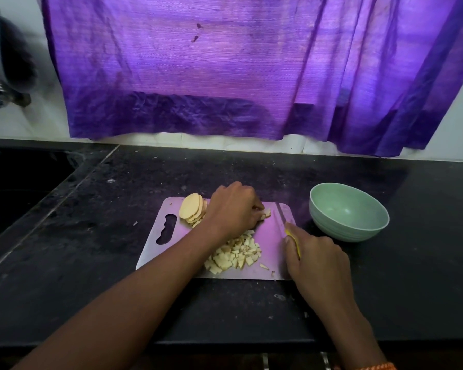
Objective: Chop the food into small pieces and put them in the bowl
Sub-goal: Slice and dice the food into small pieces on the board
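**Pale slices half diced on a metal board**

The food is pale yellow with a cream flesh, cut three ways on the steel cutting board (169, 252). At the board's far left corner a leaning stack of round slices (191, 209) stands overlapped like fallen coins. Near the front edge lies a loose heap of small diced pieces (234, 255), roughly square and uneven, with a few stray bits just to its right. Between them, the left hand (233, 209) curls its fingers down over a few strips (266, 213), pinning them to the board; only their ends show past the fingertips.

The right hand (313, 255) is wrapped around the yellow handle of a knife (285, 218), whose blade points away from the person, just right of the strips, near the board's right edge.

A pale green bowl (332, 222) sits on the black counter (91, 263) right of the board, nothing visible inside. A purple curtain (198, 62) hangs behind.
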The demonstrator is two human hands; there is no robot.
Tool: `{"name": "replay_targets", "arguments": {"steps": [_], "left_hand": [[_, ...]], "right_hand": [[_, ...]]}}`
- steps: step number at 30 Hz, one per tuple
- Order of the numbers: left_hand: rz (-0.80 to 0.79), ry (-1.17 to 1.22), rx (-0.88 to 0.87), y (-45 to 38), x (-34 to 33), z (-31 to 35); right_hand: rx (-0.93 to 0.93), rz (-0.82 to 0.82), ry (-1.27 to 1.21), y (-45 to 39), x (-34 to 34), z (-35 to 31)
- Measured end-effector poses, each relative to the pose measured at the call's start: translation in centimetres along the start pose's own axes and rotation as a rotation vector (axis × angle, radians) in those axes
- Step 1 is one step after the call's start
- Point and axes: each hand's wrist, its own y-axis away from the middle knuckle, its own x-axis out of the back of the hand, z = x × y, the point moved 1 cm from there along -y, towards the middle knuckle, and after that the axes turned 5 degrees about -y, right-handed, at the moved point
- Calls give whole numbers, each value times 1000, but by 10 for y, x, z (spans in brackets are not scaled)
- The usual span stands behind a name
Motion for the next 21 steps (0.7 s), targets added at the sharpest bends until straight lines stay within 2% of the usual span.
{"name": "replay_targets", "arguments": {"steps": [3, 7, 21], "left_hand": [[18, 6, 10, 0, -2, 1], [32, 16, 38, 0, -4, 2], [-18, 26, 121, -3, -7, 4]], "right_hand": [[27, 17, -80, -1, 0, 2], [62, -52, 15, -3, -2, -2], [87, -81, 24, -9, -9, 0]]}}
